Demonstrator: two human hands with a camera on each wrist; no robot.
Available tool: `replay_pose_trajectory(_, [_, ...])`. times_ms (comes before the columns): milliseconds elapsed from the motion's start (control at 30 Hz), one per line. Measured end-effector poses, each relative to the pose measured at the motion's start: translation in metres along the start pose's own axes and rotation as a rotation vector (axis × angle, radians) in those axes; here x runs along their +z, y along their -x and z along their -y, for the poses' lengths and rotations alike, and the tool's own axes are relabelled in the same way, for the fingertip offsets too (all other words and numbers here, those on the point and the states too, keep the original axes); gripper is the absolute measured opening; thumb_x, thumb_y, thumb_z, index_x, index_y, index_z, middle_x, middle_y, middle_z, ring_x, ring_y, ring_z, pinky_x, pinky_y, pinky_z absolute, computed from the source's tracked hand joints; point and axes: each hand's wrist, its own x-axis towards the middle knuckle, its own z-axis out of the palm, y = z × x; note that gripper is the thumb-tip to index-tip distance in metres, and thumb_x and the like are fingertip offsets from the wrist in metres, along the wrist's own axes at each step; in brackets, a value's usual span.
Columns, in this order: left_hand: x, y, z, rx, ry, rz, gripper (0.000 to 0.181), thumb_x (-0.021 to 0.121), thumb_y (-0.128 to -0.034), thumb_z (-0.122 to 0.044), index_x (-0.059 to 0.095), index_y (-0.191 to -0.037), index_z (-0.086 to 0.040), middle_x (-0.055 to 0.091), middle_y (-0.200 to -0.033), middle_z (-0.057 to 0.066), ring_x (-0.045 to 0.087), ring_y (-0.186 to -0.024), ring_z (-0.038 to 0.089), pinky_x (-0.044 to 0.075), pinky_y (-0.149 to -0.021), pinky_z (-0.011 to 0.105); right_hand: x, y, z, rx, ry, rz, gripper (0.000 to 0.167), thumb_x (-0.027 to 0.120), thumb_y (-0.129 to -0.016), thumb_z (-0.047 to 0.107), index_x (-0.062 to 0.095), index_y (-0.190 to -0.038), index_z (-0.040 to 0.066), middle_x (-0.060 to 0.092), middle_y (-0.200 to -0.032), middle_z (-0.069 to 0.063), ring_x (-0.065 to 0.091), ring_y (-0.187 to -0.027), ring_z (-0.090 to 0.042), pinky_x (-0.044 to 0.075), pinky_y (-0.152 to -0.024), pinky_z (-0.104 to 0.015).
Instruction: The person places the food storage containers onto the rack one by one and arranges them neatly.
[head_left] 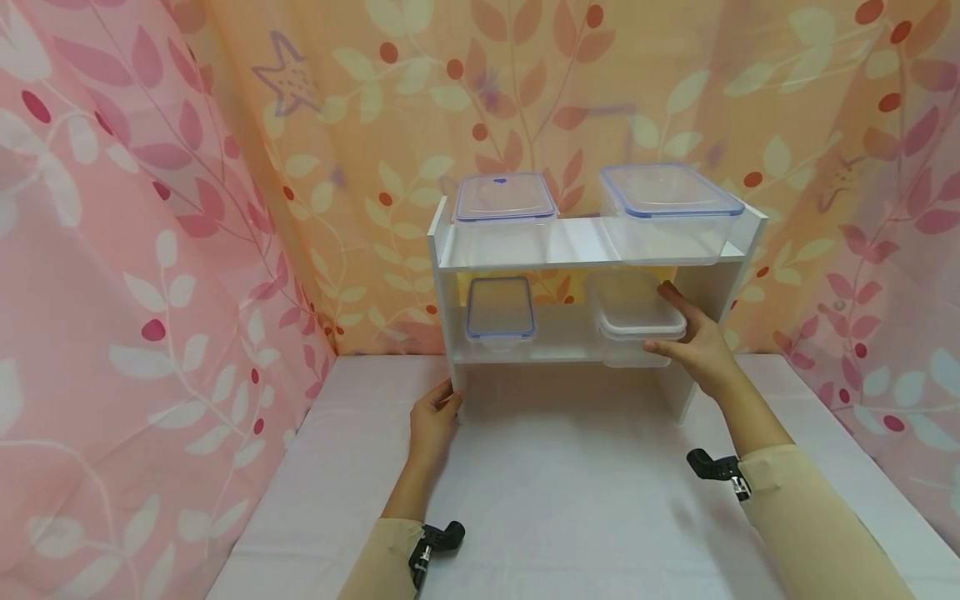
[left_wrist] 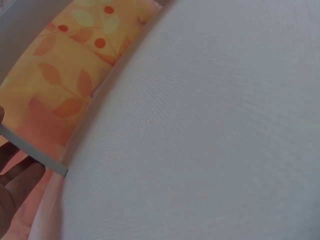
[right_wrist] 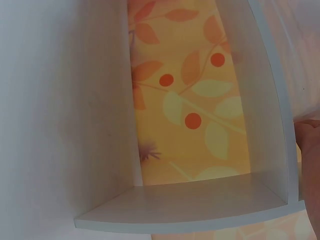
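A white two-tier shelf (head_left: 573, 242) stands on the table. My left hand (head_left: 433, 423) grips the foot of its left side panel; in the left wrist view, the fingers (left_wrist: 25, 182) and a thumb tip lie on opposite sides of the panel edge (left_wrist: 35, 152). On the lower tier, at the right, sits a clear food container with a whitish lid (head_left: 637, 317). My right hand (head_left: 699, 346) holds this container by its right side, thumb at the front and fingers behind. The right wrist view shows only part of that hand (right_wrist: 311, 150), beside the shelf board (right_wrist: 290, 125).
A blue-rimmed container (head_left: 500, 308) stands at the lower tier's left. Two larger blue-rimmed containers, one left (head_left: 504, 200) and one right (head_left: 675, 196), occupy the upper tier. The white-covered table (head_left: 570, 500) is bordered by a patterned curtain (head_left: 360, 167) behind.
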Motion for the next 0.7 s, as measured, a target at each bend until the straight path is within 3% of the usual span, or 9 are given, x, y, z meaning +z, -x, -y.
replay_pose_trajectory(333, [-0.0003,0.0003,0.0016,0.004,0.008,0.011,0.043,0.07,-0.0991,-0.023,0.065,-0.139,-0.008,0.07,-0.13,0.017,0.071,-0.112,0.026,0.06,-0.083,0.037,-0.0022,-0.0053,-0.0023,0.031,0.056,0.014,0.094,0.076,-0.09,-0.001,0.024,-0.164,0.023,0.007,-0.173,-0.01,0.017,-0.153,-0.036,0.042,-0.093,-0.006])
replay_pose_trajectory(700, [-0.001,-0.0003,0.0031,0.028,0.031,0.008,0.043,0.072,-0.0978,-0.023,0.066,-0.137,-0.007,0.071,-0.129,0.014,0.071,-0.112,0.028,0.059,-0.088,0.042,-0.0033,-0.0105,-0.0021,0.05,0.052,0.054,0.097,0.077,-0.09,0.004,0.021,-0.165,0.026,0.007,-0.173,-0.008,0.028,-0.141,-0.027,0.046,-0.09,-0.008])
